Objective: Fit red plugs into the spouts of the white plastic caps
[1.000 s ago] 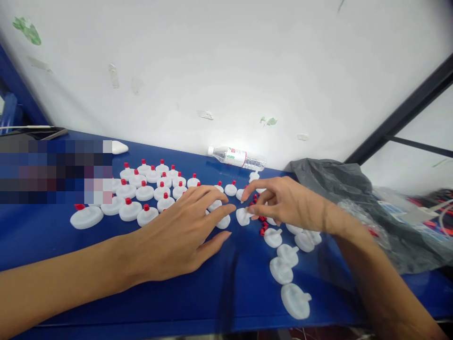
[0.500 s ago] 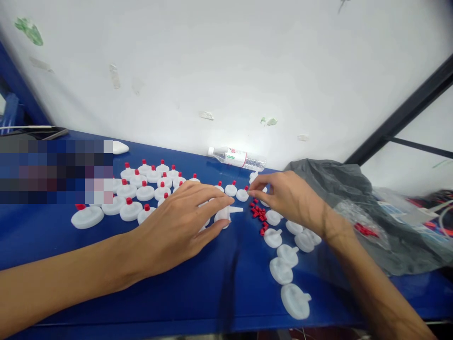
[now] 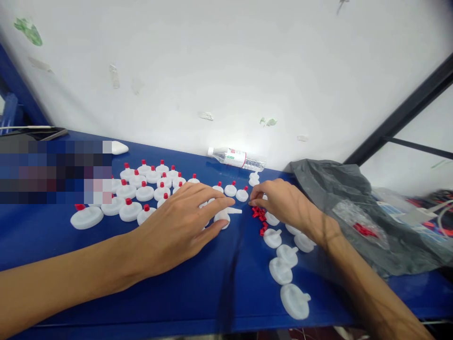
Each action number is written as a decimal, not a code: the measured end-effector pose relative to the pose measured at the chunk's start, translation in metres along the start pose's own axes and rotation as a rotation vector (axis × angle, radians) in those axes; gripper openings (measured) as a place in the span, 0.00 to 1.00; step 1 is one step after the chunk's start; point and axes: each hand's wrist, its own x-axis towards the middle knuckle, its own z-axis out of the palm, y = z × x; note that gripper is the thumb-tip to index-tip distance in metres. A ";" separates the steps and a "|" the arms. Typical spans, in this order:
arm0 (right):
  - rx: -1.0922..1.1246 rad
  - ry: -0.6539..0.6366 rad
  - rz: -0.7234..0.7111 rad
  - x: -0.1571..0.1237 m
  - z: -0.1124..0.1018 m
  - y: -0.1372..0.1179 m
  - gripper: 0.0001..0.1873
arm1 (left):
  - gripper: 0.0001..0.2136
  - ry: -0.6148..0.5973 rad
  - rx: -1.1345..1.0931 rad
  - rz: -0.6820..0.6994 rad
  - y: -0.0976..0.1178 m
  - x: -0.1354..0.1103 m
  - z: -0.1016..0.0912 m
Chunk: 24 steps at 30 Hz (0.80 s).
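Observation:
My left hand has its thumb and fingers closed around a small white round bottle. That bottle lies on its side, its bare narrow spout pointing right. At the upper edge of a little heap of red caps is my right hand, fingertips pinched together; whether a cap is between them is hidden. White bottles with red caps stand in a cluster behind and left of my left hand. Several uncapped white bottles lie tipped over in a line below my right hand.
A clear plastic drink bottle lies against the wall. On the right, a grey plastic bag bears a clear bag of red caps. A white rounded object rests at the back left of the blue table.
My right hand has moved down slightly from beside a capped bottle to the red cap heap. My left hand has stayed on its bottle.

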 end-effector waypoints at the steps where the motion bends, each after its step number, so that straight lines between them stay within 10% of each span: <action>1: 0.008 0.006 -0.009 0.000 -0.001 0.000 0.06 | 0.10 0.000 0.005 -0.006 0.000 0.000 0.000; 13: 0.698 0.111 -0.357 -0.014 -0.018 -0.029 0.02 | 0.14 0.088 0.064 -0.074 0.000 0.002 -0.003; 24: 0.675 0.209 -0.353 -0.012 -0.018 -0.033 0.05 | 0.13 0.107 0.077 -0.132 -0.002 0.004 -0.006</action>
